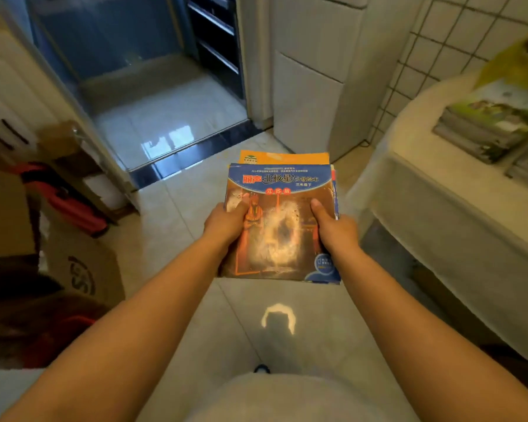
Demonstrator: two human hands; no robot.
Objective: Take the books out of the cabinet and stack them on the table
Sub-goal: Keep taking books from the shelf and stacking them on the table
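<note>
I carry a small stack of thin books point(282, 226) flat in front of me, above the tiled floor. The top book has a blue and orange cover; an orange book peeks out beneath at its far edge. My left hand point(226, 220) grips the stack's left edge with the thumb on top. Its right edge is gripped by my right hand point(333, 223) in the same way. On the right stands the table point(433, 184) under a white cloth. Two piles of books point(494, 129) lie on it at the far right.
Cardboard boxes point(83, 269) and a red object point(73, 205) crowd the floor on the left. Ahead is a glass sliding door point(110, 56) with a dark threshold. A white cabinet point(314, 80) stands beyond the table, against a tiled wall.
</note>
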